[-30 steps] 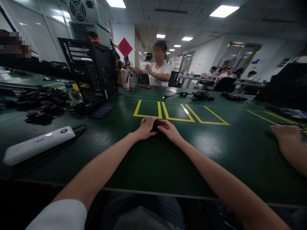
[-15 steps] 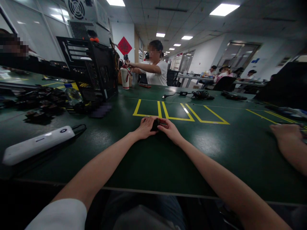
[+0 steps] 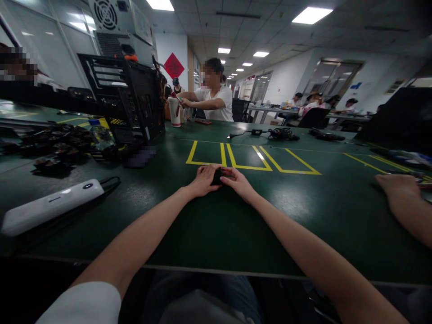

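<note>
My left hand and my right hand rest together on the green table, just in front of yellow taped boxes. Between their fingertips sits a small black object, gripped from both sides. Most of it is hidden by my fingers, so I cannot make out what it is.
A white power strip lies at the left. An open black computer case and dark parts stand behind it. Cables and an adapter lie farther back. A co-worker's hand rests at the right; a seated person works across the table.
My hands have stayed in place on the small black object. The person across the table stretched an arm toward the white cup, then drew it back.
</note>
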The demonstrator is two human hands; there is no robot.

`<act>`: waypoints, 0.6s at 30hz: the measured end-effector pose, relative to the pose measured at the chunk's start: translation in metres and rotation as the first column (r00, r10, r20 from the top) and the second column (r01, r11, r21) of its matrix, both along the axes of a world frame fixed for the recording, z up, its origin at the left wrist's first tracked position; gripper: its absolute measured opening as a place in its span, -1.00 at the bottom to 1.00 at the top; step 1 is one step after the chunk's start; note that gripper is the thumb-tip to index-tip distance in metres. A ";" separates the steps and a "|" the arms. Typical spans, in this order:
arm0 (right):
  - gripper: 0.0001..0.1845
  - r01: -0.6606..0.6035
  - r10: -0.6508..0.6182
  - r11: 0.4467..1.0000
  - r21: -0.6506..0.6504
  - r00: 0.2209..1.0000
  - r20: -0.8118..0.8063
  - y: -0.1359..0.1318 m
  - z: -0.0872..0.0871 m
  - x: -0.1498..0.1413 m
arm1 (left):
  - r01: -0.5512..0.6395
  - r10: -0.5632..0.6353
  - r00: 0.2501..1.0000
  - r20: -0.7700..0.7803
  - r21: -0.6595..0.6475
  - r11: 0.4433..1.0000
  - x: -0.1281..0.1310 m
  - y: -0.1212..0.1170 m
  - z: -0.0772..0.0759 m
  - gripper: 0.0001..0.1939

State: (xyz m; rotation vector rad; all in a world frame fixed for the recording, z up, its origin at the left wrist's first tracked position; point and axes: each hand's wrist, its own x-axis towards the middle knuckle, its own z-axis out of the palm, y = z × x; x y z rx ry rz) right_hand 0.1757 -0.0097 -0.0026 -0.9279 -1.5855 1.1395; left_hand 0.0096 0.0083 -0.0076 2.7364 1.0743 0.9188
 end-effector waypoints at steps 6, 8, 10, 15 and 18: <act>-0.60 -0.070 0.070 0.998 0.002 0.997 -0.015 0.000 0.000 0.003 | 0.005 -0.005 1.000 -0.001 -0.024 1.000 -0.001 -0.003 0.003 -0.42; -0.65 -0.059 0.059 0.998 0.005 0.998 -0.021 -0.001 0.001 0.003 | 0.008 -0.008 1.000 0.001 -0.024 1.000 -0.001 -0.003 0.004 -0.41; -0.71 -0.028 0.028 1.000 0.001 0.999 -0.029 -0.001 0.001 0.001 | 0.013 -0.013 1.000 0.003 -0.021 1.000 0.000 -0.003 0.004 -0.41; -0.67 0.019 -0.019 1.000 -0.008 1.000 -0.023 0.001 0.000 -0.001 | 0.000 0.000 1.000 0.007 -0.005 1.000 0.000 -0.003 0.003 -0.41; -0.64 0.011 -0.011 1.000 -0.026 1.000 0.001 0.003 -0.002 0.001 | 0.010 -0.010 1.000 0.004 -0.007 1.000 0.000 -0.004 0.003 -0.41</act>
